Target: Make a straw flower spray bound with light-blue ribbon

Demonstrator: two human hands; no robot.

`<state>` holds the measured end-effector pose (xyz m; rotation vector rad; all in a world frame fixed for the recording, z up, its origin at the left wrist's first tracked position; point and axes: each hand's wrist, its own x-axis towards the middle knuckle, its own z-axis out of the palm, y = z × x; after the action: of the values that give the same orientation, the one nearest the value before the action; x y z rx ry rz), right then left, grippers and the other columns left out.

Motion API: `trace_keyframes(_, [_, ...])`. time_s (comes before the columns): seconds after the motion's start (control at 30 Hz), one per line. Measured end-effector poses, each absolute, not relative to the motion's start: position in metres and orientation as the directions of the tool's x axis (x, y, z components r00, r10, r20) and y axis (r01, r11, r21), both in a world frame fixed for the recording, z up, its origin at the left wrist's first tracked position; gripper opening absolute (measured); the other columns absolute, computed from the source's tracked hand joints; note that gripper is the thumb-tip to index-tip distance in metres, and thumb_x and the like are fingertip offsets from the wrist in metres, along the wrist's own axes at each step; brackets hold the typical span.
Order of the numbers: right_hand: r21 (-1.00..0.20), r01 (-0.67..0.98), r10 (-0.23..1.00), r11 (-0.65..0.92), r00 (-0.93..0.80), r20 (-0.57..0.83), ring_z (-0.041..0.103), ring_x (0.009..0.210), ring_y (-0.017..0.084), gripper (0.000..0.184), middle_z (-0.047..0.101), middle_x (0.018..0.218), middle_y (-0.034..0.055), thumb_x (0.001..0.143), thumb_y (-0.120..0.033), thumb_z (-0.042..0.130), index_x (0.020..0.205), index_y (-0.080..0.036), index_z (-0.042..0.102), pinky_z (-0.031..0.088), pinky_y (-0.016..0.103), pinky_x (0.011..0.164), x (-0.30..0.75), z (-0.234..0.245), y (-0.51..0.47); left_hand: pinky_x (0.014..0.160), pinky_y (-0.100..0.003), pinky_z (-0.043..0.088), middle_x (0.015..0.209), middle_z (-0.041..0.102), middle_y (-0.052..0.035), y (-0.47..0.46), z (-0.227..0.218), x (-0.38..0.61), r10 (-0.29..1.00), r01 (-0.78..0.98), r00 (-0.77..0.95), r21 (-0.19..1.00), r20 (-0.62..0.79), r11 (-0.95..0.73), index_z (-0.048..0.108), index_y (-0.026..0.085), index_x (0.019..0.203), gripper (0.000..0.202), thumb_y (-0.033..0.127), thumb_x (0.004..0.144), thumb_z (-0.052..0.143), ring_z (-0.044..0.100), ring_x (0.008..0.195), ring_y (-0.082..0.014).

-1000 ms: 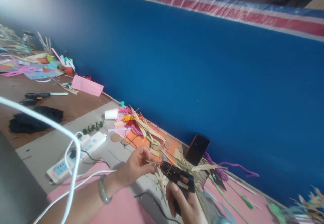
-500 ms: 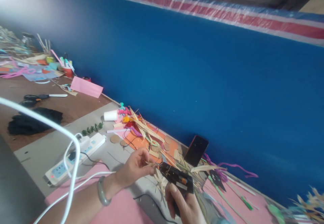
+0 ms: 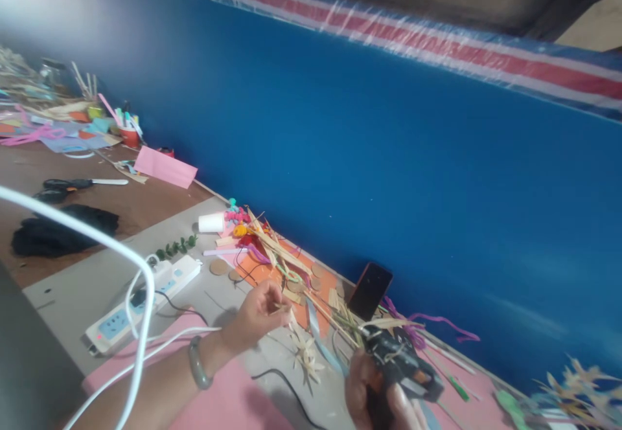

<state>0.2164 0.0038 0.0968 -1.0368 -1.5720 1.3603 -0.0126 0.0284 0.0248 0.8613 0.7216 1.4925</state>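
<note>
My left hand (image 3: pixel 256 316), with a green bangle on the wrist, pinches a small pale straw piece (image 3: pixel 284 309) between thumb and fingers above the grey table. My right hand (image 3: pixel 376 399) grips a black hot glue gun (image 3: pixel 401 364) low at the frame's bottom edge, its nozzle pointing left and apart from the straw piece. A straw star shape (image 3: pixel 307 355) lies on the table between both hands. Loose straw strips and coloured craft bits (image 3: pixel 272 248) lie behind it.
A white power strip (image 3: pixel 146 294) with white cables lies at the left. A dark phone (image 3: pixel 369 291) leans on the blue partition wall (image 3: pixel 389 158). Scissors (image 3: pixel 72 185), black cloth (image 3: pixel 63 228), a pink paper (image 3: pixel 165 166) and a pen cup (image 3: pixel 129 133) sit farther left.
My right hand has drawn the glue gun away to the right and down, off the straw piece. My left hand still pinches the straw and has shifted slightly left.
</note>
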Motion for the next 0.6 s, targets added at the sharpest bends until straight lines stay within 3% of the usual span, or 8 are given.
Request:
trace_keyframes(0.13, [-0.959, 0.192, 0.971, 0.207, -0.159, 0.178, 0.047, 0.049, 0.018, 0.037, 0.054, 0.059, 0.0013, 0.087, -0.059, 0.050, 0.089, -0.022, 0.056, 0.036, 0.030, 0.049, 0.233, 0.121, 0.011, 0.065, -0.025, 0.050, 0.075, 0.064, 0.0035, 0.033, 0.013, -0.011, 0.986, -0.453, -0.097, 0.876, 0.134, -0.164, 0.043, 0.021, 0.078, 0.034, 0.032, 0.075, 0.075, 0.062, 0.065, -0.0108])
trace_keyframes(0.23, [-0.830, 0.510, 0.963, 0.226, 0.013, 0.270, 0.054, 0.062, 0.019, 0.033, 0.059, 0.068, 0.0015, 0.083, -0.053, 0.060, 0.093, -0.021, 0.058, 0.043, 0.030, 0.059, 0.249, 0.134, 0.017, 0.064, -0.025, 0.049, 0.074, 0.063, 0.0035, 0.036, 0.005, -0.011, 0.982, -0.391, -0.134, 0.903, 0.136, -0.178, 0.044, 0.021, 0.078, 0.035, 0.035, 0.072, 0.076, 0.062, 0.065, -0.0114])
trace_keyframes(0.33, [-0.670, 0.721, 0.957, 0.177, 0.033, 0.288, 0.059, 0.074, 0.021, 0.035, 0.065, 0.081, 0.0017, 0.080, -0.051, 0.062, 0.100, -0.023, 0.059, 0.046, 0.029, 0.067, 0.274, 0.134, 0.019, 0.066, -0.025, 0.049, 0.075, 0.064, 0.0022, 0.037, 0.002, -0.012, 0.974, -0.336, -0.163, 0.919, 0.158, -0.206, 0.045, 0.021, 0.077, 0.035, 0.037, 0.071, 0.076, 0.062, 0.065, -0.0115])
trace_keyframes(0.43, [-0.646, 0.752, 0.964, 0.131, 0.054, 0.259, 0.063, 0.080, 0.022, 0.036, 0.068, 0.088, 0.0039, 0.079, -0.048, 0.058, 0.103, -0.021, 0.058, 0.048, 0.030, 0.070, 0.305, 0.122, 0.018, 0.066, -0.024, 0.050, 0.079, 0.065, 0.0004, 0.037, 0.002, -0.012, 0.967, -0.303, -0.182, 0.926, 0.178, -0.227, 0.047, 0.020, 0.077, 0.035, 0.036, 0.070, 0.077, 0.062, 0.067, -0.0115])
trace_keyframes(0.5, [-0.636, 0.768, 0.975, 0.074, 0.079, 0.210, 0.064, 0.077, 0.023, 0.034, 0.069, 0.084, 0.0045, 0.078, -0.047, 0.057, 0.098, -0.021, 0.057, 0.049, 0.032, 0.068, 0.326, 0.110, 0.013, 0.066, -0.024, 0.050, 0.080, 0.066, -0.0007, 0.036, 0.002, -0.012, 0.966, -0.292, -0.183, 0.928, 0.183, -0.231, 0.047, 0.020, 0.076, 0.034, 0.035, 0.069, 0.078, 0.063, 0.068, -0.0121])
trace_keyframes(0.6, [-0.560, 0.829, 0.957, 0.005, 0.158, 0.243, 0.063, 0.073, 0.024, 0.030, 0.067, 0.077, 0.0027, 0.078, -0.048, 0.053, 0.095, -0.022, 0.056, 0.048, 0.033, 0.067, 0.353, 0.086, -0.002, 0.065, -0.023, 0.051, 0.079, 0.067, -0.0005, 0.035, 0.000, -0.012, 0.963, -0.257, -0.193, 0.937, 0.190, -0.237, 0.047, 0.020, 0.075, 0.032, 0.032, 0.070, 0.077, 0.064, 0.068, -0.0126])
